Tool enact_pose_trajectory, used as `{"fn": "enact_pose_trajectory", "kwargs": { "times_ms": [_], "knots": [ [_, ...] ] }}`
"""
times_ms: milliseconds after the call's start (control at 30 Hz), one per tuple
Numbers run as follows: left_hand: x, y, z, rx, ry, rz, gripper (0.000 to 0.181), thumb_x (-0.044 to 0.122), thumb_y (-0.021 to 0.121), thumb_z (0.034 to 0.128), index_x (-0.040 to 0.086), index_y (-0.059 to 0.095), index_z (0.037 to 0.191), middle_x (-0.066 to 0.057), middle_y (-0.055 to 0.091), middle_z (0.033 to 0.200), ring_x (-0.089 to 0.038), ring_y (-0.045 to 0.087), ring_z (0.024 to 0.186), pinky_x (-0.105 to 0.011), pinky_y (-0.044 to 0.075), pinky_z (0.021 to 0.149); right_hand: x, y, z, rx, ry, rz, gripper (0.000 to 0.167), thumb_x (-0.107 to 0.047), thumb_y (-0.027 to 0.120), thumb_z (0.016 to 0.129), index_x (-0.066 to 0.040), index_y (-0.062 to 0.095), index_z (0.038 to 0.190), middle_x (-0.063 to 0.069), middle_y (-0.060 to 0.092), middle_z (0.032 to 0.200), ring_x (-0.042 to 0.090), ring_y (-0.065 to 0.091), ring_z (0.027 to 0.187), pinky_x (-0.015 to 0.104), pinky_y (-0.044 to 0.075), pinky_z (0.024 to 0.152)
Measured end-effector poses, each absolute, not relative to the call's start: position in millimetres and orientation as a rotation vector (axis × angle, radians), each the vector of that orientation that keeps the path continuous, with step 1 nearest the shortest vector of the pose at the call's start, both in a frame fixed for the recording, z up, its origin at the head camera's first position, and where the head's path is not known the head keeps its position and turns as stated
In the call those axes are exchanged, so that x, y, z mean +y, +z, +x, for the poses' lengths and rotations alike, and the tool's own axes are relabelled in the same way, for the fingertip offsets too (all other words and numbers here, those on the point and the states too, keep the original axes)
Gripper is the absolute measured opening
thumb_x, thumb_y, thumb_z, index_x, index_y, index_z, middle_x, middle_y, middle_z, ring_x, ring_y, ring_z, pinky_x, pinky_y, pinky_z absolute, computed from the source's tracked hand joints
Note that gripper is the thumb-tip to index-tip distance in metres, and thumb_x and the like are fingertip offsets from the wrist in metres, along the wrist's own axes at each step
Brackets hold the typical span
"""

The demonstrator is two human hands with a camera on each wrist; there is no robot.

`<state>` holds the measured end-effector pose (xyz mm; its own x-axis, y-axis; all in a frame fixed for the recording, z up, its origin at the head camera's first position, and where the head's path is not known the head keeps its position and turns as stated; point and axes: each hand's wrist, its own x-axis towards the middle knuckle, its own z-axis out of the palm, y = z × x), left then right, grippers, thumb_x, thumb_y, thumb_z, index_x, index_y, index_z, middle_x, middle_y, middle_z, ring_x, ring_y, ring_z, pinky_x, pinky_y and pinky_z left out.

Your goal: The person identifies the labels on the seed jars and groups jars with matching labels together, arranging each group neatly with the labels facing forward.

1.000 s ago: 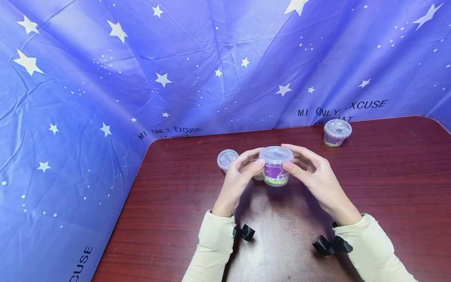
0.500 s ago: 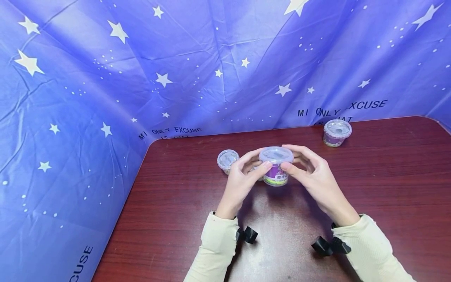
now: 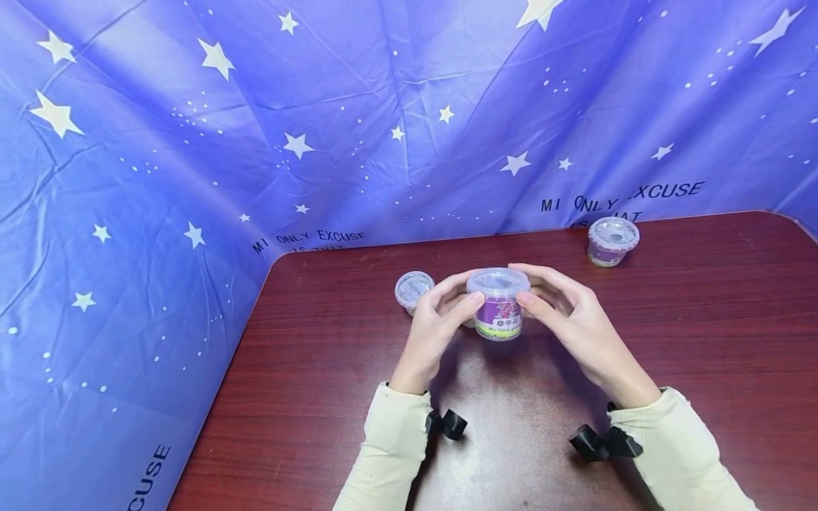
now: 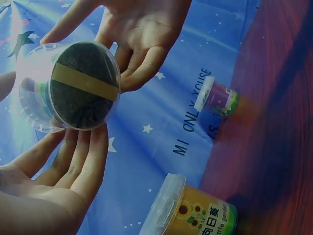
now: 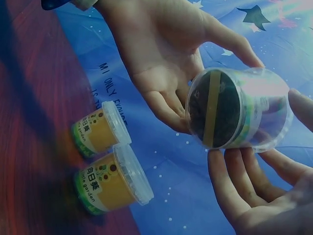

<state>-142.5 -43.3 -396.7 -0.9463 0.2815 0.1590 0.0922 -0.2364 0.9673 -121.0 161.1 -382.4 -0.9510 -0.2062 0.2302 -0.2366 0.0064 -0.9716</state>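
Note:
A small clear plastic tub with a lid and a purple label is held upright above the table between both hands. My left hand grips its left side, thumb in front and fingers behind. On the opposite side, my right hand holds it with thumb and curled fingers. Dark contents and a yellow strip show through the tub's base in the left wrist view. Two yellow-labelled tubs with sunflower pictures, one nearer and one farther, stand side by side in the right wrist view.
Another purple-labelled tub stands near the back edge of the dark red wooden table. One lidded tub sits just beyond my left hand, which partly hides it. A blue star-patterned cloth hangs behind and to the left.
The held tub has turned slightly, so more of its label's picture and lettering faces forward. My left thumb moved inward across the front, then back to the tub's left side.

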Motion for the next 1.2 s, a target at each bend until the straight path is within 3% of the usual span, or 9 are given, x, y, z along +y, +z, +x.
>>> {"fn": "enact_pose_trajectory", "kwargs": {
  "times_ms": [233, 533, 833, 1200],
  "knots": [
    [-43.0, -397.8, -141.9, 1.7, 2.34, 0.458, 0.052, 0.022, 0.062, 0.0919, -0.005, 0.054, 0.136, -0.008, 0.063, 0.119, -0.013, 0.063, 0.105, -0.029, 0.054, 0.095, 161.3, -383.9, -122.4, -2.185, 2.258, 0.612, 0.041, -0.009, 0.052, 0.103, -0.006, 0.049, 0.144, 0.005, 0.061, 0.131, 0.011, 0.062, 0.115, 0.027, 0.056, 0.088],
    [-42.6, -395.9, -141.8, 1.727, 2.325, 0.461, 0.051, 0.022, 0.061, 0.0933, -0.002, 0.053, 0.138, -0.014, 0.062, 0.123, -0.014, 0.063, 0.106, -0.033, 0.054, 0.096, 160.0, -383.9, -121.3, -2.178, 2.216, 0.557, 0.041, -0.009, 0.055, 0.101, -0.005, 0.051, 0.142, 0.003, 0.062, 0.128, 0.011, 0.062, 0.114, 0.024, 0.056, 0.086],
    [-40.4, -396.2, -140.5, 1.818, 2.328, 0.402, 0.042, 0.013, 0.064, 0.0936, -0.002, 0.058, 0.132, -0.006, 0.063, 0.111, -0.011, 0.063, 0.099, -0.025, 0.055, 0.086, 159.4, -387.9, -121.9, -2.264, 2.011, 0.467, 0.042, -0.012, 0.061, 0.099, -0.012, 0.055, 0.14, 0.001, 0.064, 0.125, 0.011, 0.061, 0.112, 0.017, 0.048, 0.092],
    [-40.5, -397.2, -141.8, 1.833, 2.314, 0.401, 0.041, 0.015, 0.064, 0.0941, -0.002, 0.059, 0.131, -0.007, 0.065, 0.112, -0.011, 0.065, 0.098, -0.032, 0.056, 0.089, 157.1, -387.3, -121.8, -2.303, 1.982, 0.42, 0.041, -0.015, 0.063, 0.098, -0.016, 0.057, 0.138, 0.001, 0.066, 0.12, 0.012, 0.063, 0.108, 0.018, 0.051, 0.086]
  ]
}}
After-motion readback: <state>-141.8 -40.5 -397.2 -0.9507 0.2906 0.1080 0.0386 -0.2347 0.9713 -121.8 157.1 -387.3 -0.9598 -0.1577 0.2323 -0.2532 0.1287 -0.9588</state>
